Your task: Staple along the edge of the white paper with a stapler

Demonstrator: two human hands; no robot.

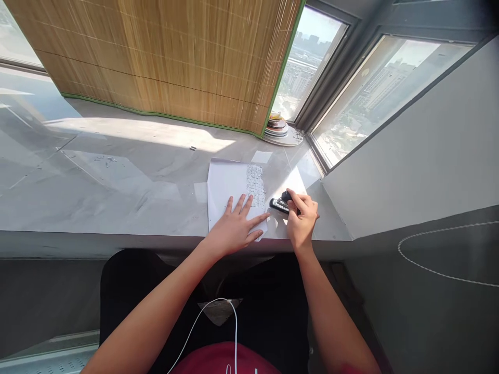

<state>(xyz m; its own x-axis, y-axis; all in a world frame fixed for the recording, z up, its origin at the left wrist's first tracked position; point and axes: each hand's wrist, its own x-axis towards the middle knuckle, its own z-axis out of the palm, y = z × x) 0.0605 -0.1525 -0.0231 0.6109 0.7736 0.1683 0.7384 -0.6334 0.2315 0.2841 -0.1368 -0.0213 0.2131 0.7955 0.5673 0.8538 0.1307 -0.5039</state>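
My left hand (236, 227) lies with its fingers spread on a white sheet of paper (226, 182) near the front edge of the ledge. Dense dark markings cover a strip on the paper's right side. Just right of the paper, my right hand (303, 215) is closed around a small black stapler-like tool (279, 204). The tool's left end shows beyond my fingers, while the rest is hidden under them.
A stack of plates (276, 127) stands in the window corner. Beside it hangs a bamboo blind (167, 57). Small dark pieces (192, 148) lie on the marble ledge (156, 208). A white cable (235, 327) hangs by my lap.
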